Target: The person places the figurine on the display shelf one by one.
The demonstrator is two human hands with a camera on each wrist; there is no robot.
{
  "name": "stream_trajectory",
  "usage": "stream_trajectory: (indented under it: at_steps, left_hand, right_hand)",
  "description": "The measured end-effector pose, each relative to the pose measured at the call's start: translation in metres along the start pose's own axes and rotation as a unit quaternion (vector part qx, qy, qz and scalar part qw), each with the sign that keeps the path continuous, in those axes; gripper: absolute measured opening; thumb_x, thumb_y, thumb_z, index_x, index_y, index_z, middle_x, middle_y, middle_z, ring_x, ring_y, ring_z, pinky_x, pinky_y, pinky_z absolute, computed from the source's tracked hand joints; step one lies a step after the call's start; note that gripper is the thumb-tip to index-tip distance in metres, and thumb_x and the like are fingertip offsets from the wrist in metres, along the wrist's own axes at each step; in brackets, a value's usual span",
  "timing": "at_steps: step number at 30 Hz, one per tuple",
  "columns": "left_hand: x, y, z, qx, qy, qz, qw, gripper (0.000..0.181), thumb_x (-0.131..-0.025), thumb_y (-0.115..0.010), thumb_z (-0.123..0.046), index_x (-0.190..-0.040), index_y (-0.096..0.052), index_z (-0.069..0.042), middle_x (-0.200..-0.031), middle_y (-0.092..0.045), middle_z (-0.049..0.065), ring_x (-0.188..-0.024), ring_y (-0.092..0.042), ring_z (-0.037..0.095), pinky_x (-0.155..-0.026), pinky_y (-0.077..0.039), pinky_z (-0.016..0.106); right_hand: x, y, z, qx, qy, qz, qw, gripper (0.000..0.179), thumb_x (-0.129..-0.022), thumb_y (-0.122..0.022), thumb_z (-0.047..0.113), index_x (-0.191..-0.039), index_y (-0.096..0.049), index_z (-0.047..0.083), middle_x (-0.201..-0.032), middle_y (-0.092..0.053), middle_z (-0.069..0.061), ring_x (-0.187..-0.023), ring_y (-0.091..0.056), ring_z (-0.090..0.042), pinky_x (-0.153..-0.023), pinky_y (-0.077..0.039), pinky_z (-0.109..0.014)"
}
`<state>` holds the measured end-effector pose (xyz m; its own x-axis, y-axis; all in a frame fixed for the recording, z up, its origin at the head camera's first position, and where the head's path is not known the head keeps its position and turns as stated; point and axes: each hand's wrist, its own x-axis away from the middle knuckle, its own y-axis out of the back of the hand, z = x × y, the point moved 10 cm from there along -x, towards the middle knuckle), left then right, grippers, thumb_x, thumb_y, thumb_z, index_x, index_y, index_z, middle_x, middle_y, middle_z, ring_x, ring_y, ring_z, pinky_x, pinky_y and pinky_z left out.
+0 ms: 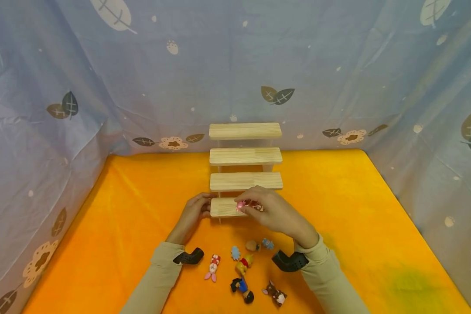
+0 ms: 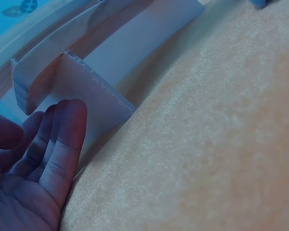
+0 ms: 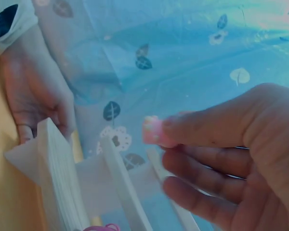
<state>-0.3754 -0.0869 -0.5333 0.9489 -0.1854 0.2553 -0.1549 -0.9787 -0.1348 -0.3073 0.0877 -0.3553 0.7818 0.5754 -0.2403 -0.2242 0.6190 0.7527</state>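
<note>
A small pink figurine is pinched between the thumb and fingers of my right hand, just above the lowest step of a wooden stepped shelf. The right wrist view shows only part of the pink figurine beyond the thumb. Behind those fingers, a reddish item is partly hidden on the lowest step. My left hand is at the left end of that step. In the left wrist view, its extended fingers lie by the white side panel.
Several figurines lie on the orange cloth in front: a red-and-white rabbit, a yellow bear, a blue-clothed figure, a brown animal and small blue figures. A patterned blue curtain stands behind the shelf.
</note>
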Motion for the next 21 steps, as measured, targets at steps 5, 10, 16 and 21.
stream_trajectory:
  at_steps: [5, 10, 16, 21]
  left_hand:
    - [0.001, -0.001, 0.001, 0.012, 0.0, 0.004, 0.9999, 0.038, -0.108, -0.039, -0.016, -0.134, -0.058, 0.005, -0.103, -0.066, 0.006, -0.083, -0.063, 0.012, -0.07, -0.054, 0.023]
    - [0.002, -0.001, 0.0, 0.015, 0.0, 0.008, 0.9999, 0.038, -0.108, -0.038, -0.015, -0.134, -0.058, 0.003, -0.104, -0.066, 0.006, -0.084, -0.063, 0.013, -0.071, -0.054, 0.024]
    - [0.003, 0.0, -0.002, -0.001, -0.002, 0.009, 1.0, 0.038, -0.109, -0.038, -0.018, -0.134, -0.059, 0.001, -0.104, -0.065, 0.005, -0.085, -0.062, 0.013, -0.072, -0.054, 0.024]
    - [0.003, -0.001, -0.002, -0.004, -0.001, 0.01, 0.9999, 0.038, -0.109, -0.038, -0.019, -0.135, -0.058, 0.0, -0.105, -0.064, 0.005, -0.086, -0.062, 0.013, -0.073, -0.054, 0.024]
  right_hand:
    - [0.001, 0.008, -0.002, -0.003, 0.004, -0.044, 0.999, 0.02, -0.098, -0.067, 0.016, -0.117, -0.073, 0.016, -0.112, -0.069, 0.001, -0.094, -0.061, -0.011, -0.08, -0.057, -0.034]
    - [0.001, 0.013, -0.006, 0.019, -0.003, -0.074, 0.9971, 0.03, -0.097, -0.068, 0.015, -0.127, -0.068, 0.012, -0.115, -0.07, -0.001, -0.088, -0.056, -0.013, -0.073, -0.051, -0.031]
    - [-0.002, 0.015, -0.012, 0.023, -0.024, -0.084, 0.9959, 0.037, -0.097, -0.067, 0.01, -0.134, -0.064, 0.007, -0.123, -0.069, -0.004, -0.094, -0.058, -0.017, -0.077, -0.052, -0.037]
    - [-0.003, 0.014, -0.013, 0.057, -0.011, -0.096, 0.9937, 0.035, -0.095, -0.069, 0.007, -0.13, -0.066, 0.007, -0.118, -0.071, -0.003, -0.097, -0.059, -0.018, -0.089, -0.051, -0.037]
